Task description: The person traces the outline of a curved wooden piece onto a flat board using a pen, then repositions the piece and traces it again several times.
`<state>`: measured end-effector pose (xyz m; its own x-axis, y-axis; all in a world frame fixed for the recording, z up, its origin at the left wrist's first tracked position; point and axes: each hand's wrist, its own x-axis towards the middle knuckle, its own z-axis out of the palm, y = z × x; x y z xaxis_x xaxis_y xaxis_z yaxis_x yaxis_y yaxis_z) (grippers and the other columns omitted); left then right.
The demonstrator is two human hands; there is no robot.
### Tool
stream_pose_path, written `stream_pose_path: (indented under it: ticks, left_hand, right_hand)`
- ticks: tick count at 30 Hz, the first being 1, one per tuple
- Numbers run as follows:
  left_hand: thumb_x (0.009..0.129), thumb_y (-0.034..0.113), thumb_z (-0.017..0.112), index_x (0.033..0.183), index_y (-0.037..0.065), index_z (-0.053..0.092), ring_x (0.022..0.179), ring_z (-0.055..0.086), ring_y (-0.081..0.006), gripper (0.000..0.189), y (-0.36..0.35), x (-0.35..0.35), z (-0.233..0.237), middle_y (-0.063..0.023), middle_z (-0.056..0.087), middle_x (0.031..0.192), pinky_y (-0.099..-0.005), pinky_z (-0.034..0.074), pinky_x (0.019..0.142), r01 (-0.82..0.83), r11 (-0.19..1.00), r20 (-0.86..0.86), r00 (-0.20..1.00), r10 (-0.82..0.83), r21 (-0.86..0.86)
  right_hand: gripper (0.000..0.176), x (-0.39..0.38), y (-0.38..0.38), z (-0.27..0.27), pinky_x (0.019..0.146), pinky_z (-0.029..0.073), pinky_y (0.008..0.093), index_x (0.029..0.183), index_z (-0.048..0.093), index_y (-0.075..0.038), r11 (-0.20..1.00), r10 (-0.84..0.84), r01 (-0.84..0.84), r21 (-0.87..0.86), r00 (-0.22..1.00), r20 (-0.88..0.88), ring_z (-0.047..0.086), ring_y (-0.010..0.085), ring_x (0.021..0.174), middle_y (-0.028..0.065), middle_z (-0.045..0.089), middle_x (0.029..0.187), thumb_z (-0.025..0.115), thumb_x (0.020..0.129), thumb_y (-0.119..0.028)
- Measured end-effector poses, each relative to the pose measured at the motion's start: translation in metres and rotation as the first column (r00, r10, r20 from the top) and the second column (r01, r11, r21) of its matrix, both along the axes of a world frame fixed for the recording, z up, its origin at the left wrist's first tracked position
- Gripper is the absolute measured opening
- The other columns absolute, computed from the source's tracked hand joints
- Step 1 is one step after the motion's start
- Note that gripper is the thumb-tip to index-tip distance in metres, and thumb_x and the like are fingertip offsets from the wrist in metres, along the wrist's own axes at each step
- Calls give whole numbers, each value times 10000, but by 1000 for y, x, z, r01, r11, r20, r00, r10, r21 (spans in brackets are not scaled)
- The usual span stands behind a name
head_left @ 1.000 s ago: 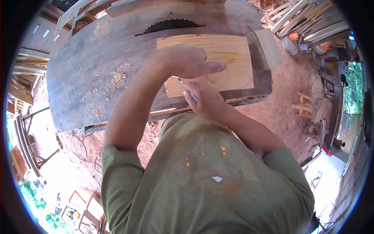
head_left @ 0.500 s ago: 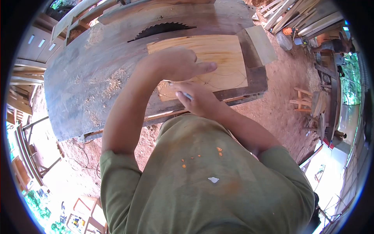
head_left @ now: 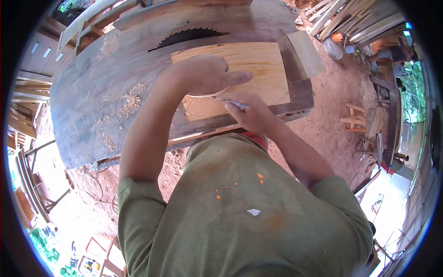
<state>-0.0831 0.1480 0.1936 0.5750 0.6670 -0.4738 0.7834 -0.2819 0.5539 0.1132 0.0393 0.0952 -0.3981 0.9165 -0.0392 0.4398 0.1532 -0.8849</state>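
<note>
A pale wooden board (head_left: 265, 60) with thin curved lines drawn on it lies on the worktable. My left hand (head_left: 205, 75) presses down on the board, thumb stretched to the right and the other fingers curled mostly out of sight. From under it shows the pale curved edge of a round piece (head_left: 202, 95), mostly hidden by the hand. Close beside, my right hand (head_left: 254, 112) is closed around a slim whitish pen (head_left: 240, 105). Its tip points left, at the round piece's edge.
A toothed saw blade (head_left: 191, 36) sticks up through the worktable (head_left: 87, 101) beyond the board. Sawdust (head_left: 131, 101) lies to the left. Another flat wood piece (head_left: 302, 53) sits at the right end. A small wooden stool (head_left: 357, 117) and stacked timber strips (head_left: 341, 21) stand to the right.
My right hand has moved right along the curved edge with the pen, away from the left hand's wrist. More of the round piece's edge shows. My left hand stays in place on it.
</note>
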Motion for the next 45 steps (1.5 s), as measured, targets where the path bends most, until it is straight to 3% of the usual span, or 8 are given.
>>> stream_pose_path:
  ticks: [3, 8, 24, 26, 30, 33, 35, 45]
  left_hand:
    - [960, 866, 415, 900, -103, 729, 919, 699, -410, 1020, 0, 2, 12, -300, 713, 919, -502, 513, 851, 3, 999, -35, 999, -5, -49]
    - [961, 865, 418, 895, -104, 721, 916, 700, -402, 1017, -1, -3, 3, -298, 710, 920, -499, 512, 843, -1, 999, -15, 1000, 1, -35]
    - [950, 867, 439, 918, -119, 710, 934, 684, -418, 1023, -1, -2, 5, -320, 694, 934, -492, 509, 848, -26, 1000, -41, 999, 26, 7]
    - [982, 832, 428, 927, -103, 708, 898, 668, -424, 977, -1, -3, 3, -301, 689, 916, -497, 502, 824, -23, 1000, -64, 998, 24, 10]
    - [1021, 732, 479, 941, -87, 707, 857, 645, -427, 854, 2, -9, -7, -276, 681, 886, -501, 491, 795, 0, 1000, -23, 1000, 1, 23]
    - [1001, 682, 510, 1085, -106, 739, 1081, 687, -473, 825, 5, -13, -14, -328, 721, 1104, -509, 522, 970, 102, 994, 11, 995, -102, 38]
    - [999, 478, 632, 917, -92, 671, 821, 634, -428, 578, 1, -13, -13, -285, 656, 852, -500, 489, 766, 55, 987, 28, 998, -60, 150]
    - [944, 381, 619, 873, -104, 641, 840, 651, -444, 491, 3, -16, -21, -319, 658, 887, -494, 514, 779, 56, 985, 47, 997, -64, 161]
  right_hand:
    - [207, -7, -2, -6, 799, 568, 431, 1152, 758, -59, 997, -17, 22, 78, 998, -62, 741, 345, 889, 178, 755, 973, 650, 1013, -167]
    - [221, 23, 13, 5, 875, 565, 342, 1177, 754, 4, 989, -72, 80, -125, 995, 69, 736, 190, 955, 119, 792, 1048, 654, 1028, -124]
    - [252, 43, 23, -12, 770, 559, 343, 1135, 763, -4, 928, -325, 312, -205, 945, -34, 728, 211, 834, 143, 777, 936, 679, 994, -196]
    - [264, 42, 20, -11, 742, 556, 356, 1152, 756, 5, 942, -335, 335, -1, 942, -33, 741, 234, 834, 161, 784, 963, 669, 1001, -193]
    - [243, 28, -1, -1, 741, 550, 401, 1126, 734, 21, 932, -361, 361, 6, 932, -24, 732, 332, 839, 189, 762, 951, 638, 1009, -170]
    - [218, 23, -9, -5, 782, 540, 464, 1112, 697, 26, 953, -289, 281, 117, 955, 62, 685, 424, 873, 215, 719, 933, 618, 1009, -148]
    - [257, 18, -12, -12, 848, 533, 467, 1221, 676, 10, 946, -265, 241, 216, 960, 86, 684, 427, 948, 241, 708, 1005, 570, 1035, -131]
    - [311, -9, -27, -15, 849, 510, 539, 1219, 622, 58, 904, -301, 222, 365, 937, 178, 648, 461, 954, 250, 694, 996, 643, 1003, -165]
